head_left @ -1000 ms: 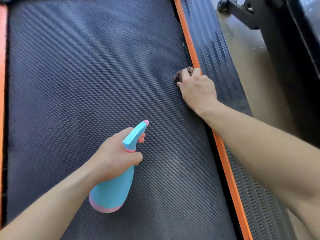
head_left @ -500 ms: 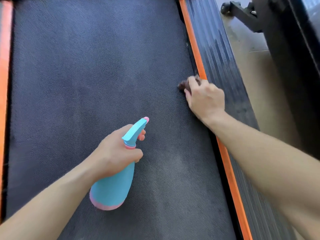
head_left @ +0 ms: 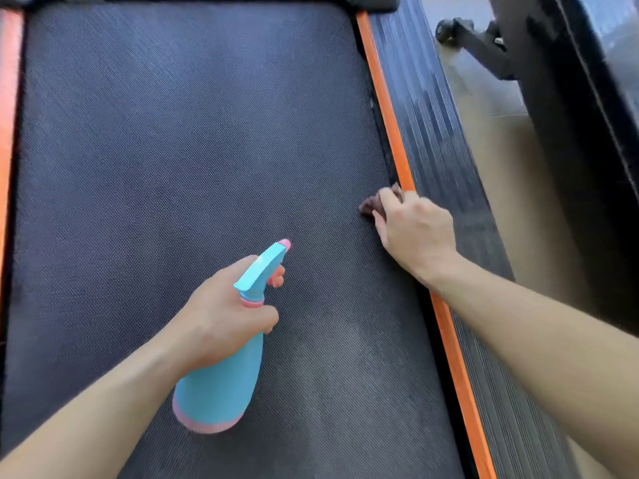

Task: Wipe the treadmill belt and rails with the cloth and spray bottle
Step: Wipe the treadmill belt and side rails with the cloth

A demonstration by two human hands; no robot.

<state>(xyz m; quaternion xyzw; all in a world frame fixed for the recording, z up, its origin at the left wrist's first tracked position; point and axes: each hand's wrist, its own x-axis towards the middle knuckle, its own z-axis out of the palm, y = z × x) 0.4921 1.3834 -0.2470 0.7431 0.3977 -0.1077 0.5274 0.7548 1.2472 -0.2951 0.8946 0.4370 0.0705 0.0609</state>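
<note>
The dark textured treadmill belt (head_left: 193,140) fills most of the view. A turquoise spray bottle (head_left: 224,375) with a pink base and nozzle tip hangs over the belt's middle, gripped at the neck by my left hand (head_left: 221,316). My right hand (head_left: 415,233) holds a small brown cloth (head_left: 370,203) down at the belt's right edge, against the orange strip (head_left: 387,98). Most of the cloth is hidden under the hand. The ribbed black right rail (head_left: 439,140) runs beside it.
An orange strip (head_left: 8,98) borders the belt on the left. To the right of the rail lies tan floor (head_left: 501,167), with a black frame post (head_left: 570,115) and a small wheel (head_left: 446,29) at the upper right.
My right hand has slid the cloth toward me along the belt's right edge. My left hand with the bottle has stayed about where it was.
</note>
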